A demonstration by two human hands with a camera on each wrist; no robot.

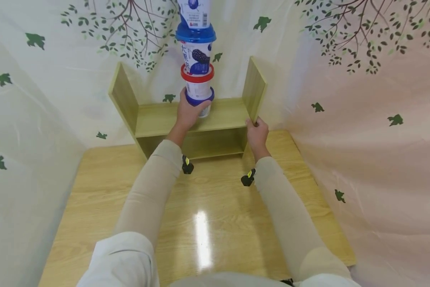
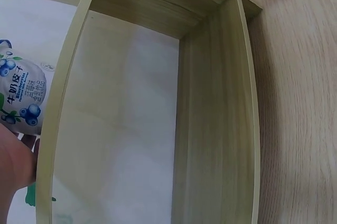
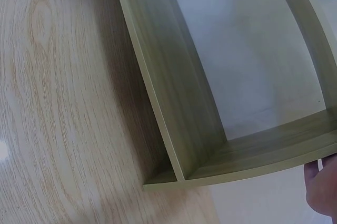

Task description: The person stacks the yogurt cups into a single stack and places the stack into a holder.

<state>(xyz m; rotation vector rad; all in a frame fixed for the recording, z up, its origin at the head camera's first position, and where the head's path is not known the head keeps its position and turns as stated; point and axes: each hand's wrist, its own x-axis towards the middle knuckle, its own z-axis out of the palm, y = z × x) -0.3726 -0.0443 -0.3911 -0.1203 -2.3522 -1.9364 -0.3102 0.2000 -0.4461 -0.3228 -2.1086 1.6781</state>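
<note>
- White cloth printed with green leaves and dark branches [image 1: 362, 99] hangs around three sides of a pale wooden surface [image 1: 215, 207], which shows a bright glare streak in the middle.
- We count one wooden rack [image 1: 191, 119] at the far edge of the surface: two upright side panels, one shelf board and an open compartment below it.
- We count a stack of cups [image 1: 197, 59] standing on the shelf board: three show fully enough to count, with a blue lid, a red lid and a blue rim, and a fourth part at the top is cut off by the frame edge, so the full number stays unsure.
- Our left hand [image 1: 189, 111] holds the lowest cup of the stack, fingers and thumb curled round its base.
- Our right hand [image 1: 257, 131] grips the front edge of the rack's right side panel, fingers curled round it.
- We see two beige sleeves, each with a small black clip bearing a yellow mark near the wrist.
- From the left wrist, only a sliver of the left hand [image 2: 13, 174] shows at the edge, beside the rack [image 2: 210, 129] and a cup label [image 2: 23, 100] with blueberries; the fingers are hidden there.
- From the right wrist, just fingertips [image 3: 321, 184] peek past the rack [image 3: 174, 108]; the surface [image 3: 58, 103] fills the left side.
</note>
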